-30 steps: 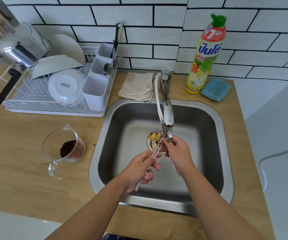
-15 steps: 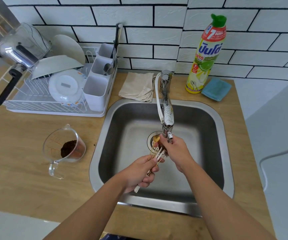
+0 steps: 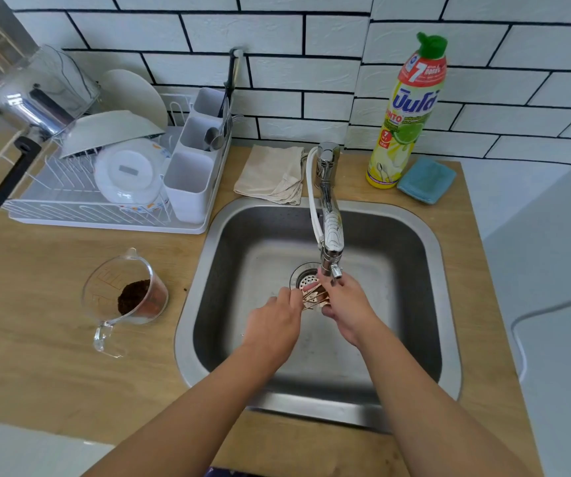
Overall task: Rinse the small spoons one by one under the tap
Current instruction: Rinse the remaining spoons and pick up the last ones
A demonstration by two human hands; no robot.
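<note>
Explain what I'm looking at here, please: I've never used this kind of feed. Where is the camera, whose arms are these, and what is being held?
There is no machine: a person wears one wide-angle camera on the head, looking down at their own bare arms. The left hand and the right hand meet over the steel sink, just below the tap. Between them is a bundle of thin gold-coloured small spoons; both hands grip it. Whether water is running is hard to tell. On the wooden counter: a dish rack with plates and a pot at left, a measuring jug holding brown powder, a folded cloth, a dish soap bottle and a blue sponge.
</note>
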